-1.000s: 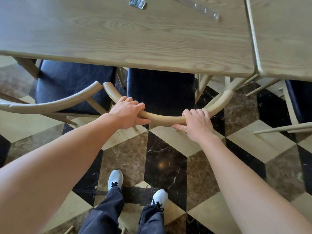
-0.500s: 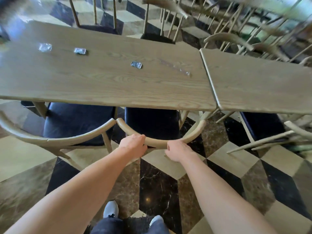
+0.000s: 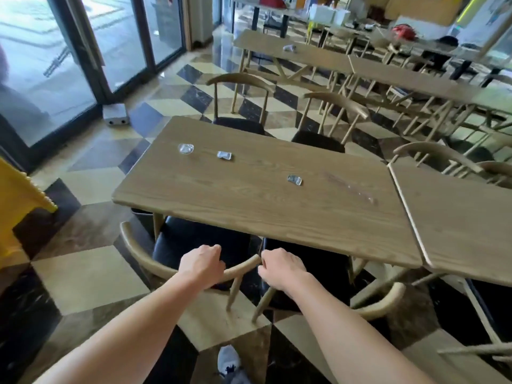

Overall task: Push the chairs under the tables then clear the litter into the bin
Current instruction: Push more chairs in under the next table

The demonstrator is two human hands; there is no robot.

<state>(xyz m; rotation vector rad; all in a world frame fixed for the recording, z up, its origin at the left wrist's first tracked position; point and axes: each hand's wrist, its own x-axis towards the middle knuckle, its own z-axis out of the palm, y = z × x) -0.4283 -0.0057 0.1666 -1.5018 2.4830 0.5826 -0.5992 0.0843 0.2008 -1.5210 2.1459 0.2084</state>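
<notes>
Hands clench two chair backs: left hand (image 3: 201, 266) the left chair (image 3: 194, 236), right hand (image 3: 281, 268) the right chair (image 3: 321, 275).

wooden table (image 3: 249, 212) | on it: clear wrapper (image 3: 185, 148), middle foil scrap (image 3: 224, 155), right foil scrap (image 3: 294, 180), long clear strip (image 3: 353, 191)

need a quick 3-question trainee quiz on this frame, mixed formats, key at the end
1. True or false: the near table is free of litter.
2. How many small crumpled wrappers lie on it? A one, B three, C six.
3. Short answer: what does the left hand grip?
Key: 1 false; 2 B; 3 the left chair's curved backrest.
</notes>
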